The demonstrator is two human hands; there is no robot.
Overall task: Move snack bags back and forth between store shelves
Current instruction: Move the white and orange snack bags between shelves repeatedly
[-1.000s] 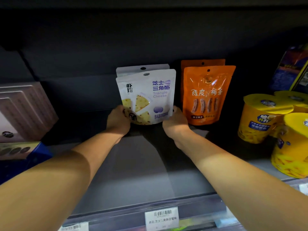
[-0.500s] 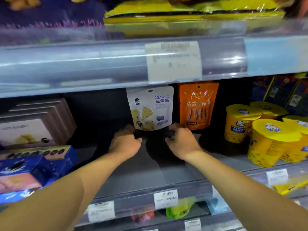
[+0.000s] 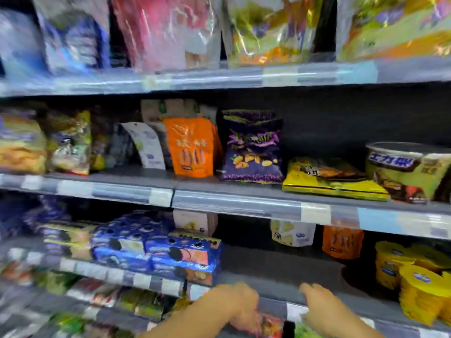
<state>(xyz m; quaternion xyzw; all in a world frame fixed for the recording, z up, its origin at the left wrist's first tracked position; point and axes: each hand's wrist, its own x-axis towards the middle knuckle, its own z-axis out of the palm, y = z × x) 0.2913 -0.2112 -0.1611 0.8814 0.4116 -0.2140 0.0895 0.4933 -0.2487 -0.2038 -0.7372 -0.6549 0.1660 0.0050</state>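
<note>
White snack bag well beyond left hand and right hand, grip indiscernible.

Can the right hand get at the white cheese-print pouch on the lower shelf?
Probably yes: the right hand is at that shelf's front edge, and only bare grey shelf floor lies between it and the white cheese-print pouch.

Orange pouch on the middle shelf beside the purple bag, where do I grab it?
Probably the flat top edge of the orange pouch, pinched from the front. It stands upright at the front of its row, the purple bag close on its right and a white pouch leaning at its left, so the sides look crowded.
</note>
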